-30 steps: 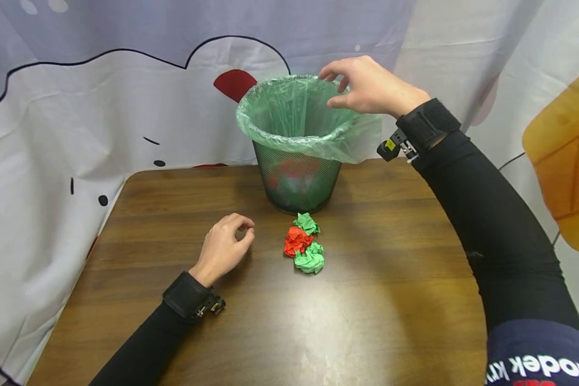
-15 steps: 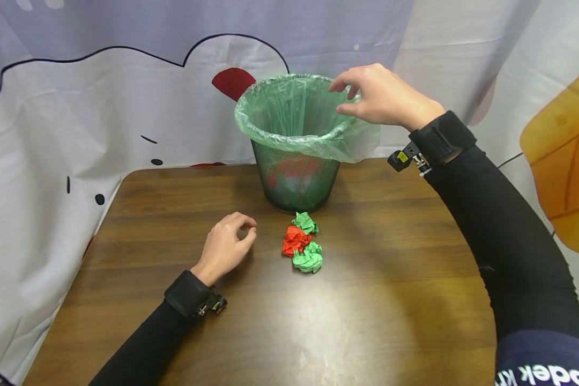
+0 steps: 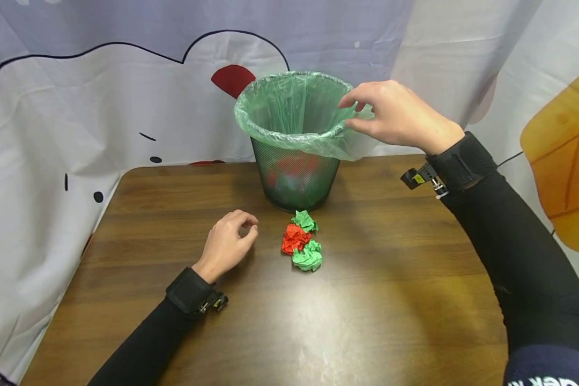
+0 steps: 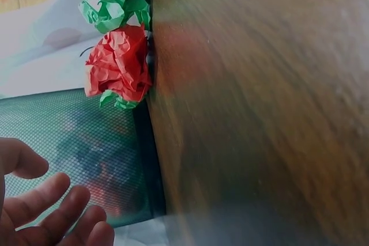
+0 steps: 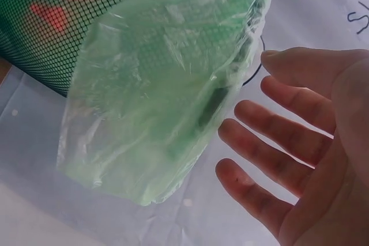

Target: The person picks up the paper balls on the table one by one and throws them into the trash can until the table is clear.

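A mesh waste bin [image 3: 294,179] stands at the back of the table, lined with a green plastic bag [image 3: 313,142] folded over its rim. Beside the bin's right rim hovers my right hand [image 3: 400,115], fingers apart and holding nothing. In the right wrist view the bag's loose edge hangs near those fingertips. My left hand [image 3: 227,241] rests on the table, loosely curled around nothing. To its right, in front of the bin, lie a red crumpled paper ball [image 3: 295,239] and two green ones, a nearer green paper ball [image 3: 308,255] and a farther green paper ball [image 3: 305,221].
The brown wooden table [image 3: 366,300] has a rounded back left corner. A patterned curtain [image 3: 125,107] hangs behind and along the sides. Red and pale shapes show through the bin's mesh. Each wrist carries a strapped camera.
My right hand has moved right and down, from over the bin's opening to its right rim. The left hand and the paper balls have stayed in place.
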Demonstrator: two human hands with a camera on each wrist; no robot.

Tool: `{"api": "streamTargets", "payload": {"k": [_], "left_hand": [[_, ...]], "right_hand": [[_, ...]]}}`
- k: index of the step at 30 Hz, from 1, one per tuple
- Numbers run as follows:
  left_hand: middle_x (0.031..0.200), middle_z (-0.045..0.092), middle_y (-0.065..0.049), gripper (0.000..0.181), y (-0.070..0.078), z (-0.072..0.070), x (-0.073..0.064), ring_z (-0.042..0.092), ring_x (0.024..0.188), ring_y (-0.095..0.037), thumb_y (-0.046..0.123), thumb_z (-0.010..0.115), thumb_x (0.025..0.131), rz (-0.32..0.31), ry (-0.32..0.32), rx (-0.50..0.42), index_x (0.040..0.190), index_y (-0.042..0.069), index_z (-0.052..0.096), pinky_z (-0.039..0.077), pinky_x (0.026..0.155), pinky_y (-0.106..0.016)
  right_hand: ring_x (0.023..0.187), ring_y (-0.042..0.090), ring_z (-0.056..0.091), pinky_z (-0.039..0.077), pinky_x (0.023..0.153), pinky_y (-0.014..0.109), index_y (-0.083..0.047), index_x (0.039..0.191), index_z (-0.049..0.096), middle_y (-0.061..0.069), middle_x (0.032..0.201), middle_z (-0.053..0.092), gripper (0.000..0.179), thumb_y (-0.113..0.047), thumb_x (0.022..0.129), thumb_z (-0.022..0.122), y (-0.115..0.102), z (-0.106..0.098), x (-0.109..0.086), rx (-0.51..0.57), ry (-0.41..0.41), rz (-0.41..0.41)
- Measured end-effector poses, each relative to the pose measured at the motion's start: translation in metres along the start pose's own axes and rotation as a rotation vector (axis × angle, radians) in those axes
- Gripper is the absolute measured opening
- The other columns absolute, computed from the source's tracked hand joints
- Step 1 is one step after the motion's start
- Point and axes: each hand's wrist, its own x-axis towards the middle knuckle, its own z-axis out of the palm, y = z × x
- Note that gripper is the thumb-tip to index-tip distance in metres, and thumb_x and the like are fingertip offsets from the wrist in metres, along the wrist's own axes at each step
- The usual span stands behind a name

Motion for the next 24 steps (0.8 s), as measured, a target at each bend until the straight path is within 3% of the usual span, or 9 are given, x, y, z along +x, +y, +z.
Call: {"api": "streamTargets", "payload": {"k": [8,15,24], "left_hand": [[0.097,0.068,0.001,0.017,0.004,0.005,0.002,0.064,0.091,-0.021,0.018,0.062,0.091,-0.002,-0.015,-0.009,0.101,0.011,0.073,0.051,0.078,-0.039],[0.097,0.066,0.003,0.019,0.007,0.005,0.005,0.064,0.091,-0.022,0.019,0.061,0.092,0.005,-0.026,-0.026,0.108,0.015,0.070,0.048,0.074,-0.036],[0.095,0.065,0.004,0.020,0.011,0.008,0.004,0.064,0.088,-0.021,0.020,0.060,0.092,0.008,-0.039,-0.037,0.110,0.017,0.068,0.047,0.073,-0.034]], "right_hand": [[0.100,0.023,0.064,0.047,0.084,0.040,-0.010,0.118,0.070,0.004,0.111,0.071,0.026,-0.017,0.094,0.069,-0.004,0.005,-0.020,-0.008,0.059,-0.068],[0.091,0.020,0.064,0.047,0.077,0.038,-0.009,0.115,0.071,0.004,0.107,0.071,0.024,-0.014,0.092,0.071,-0.005,0.015,-0.034,-0.002,0.098,-0.129],[0.090,0.015,0.062,0.049,0.080,0.036,-0.012,0.114,0.071,0.000,0.110,0.070,0.024,-0.015,0.091,0.073,-0.005,0.034,-0.054,0.022,0.075,-0.114]]}}
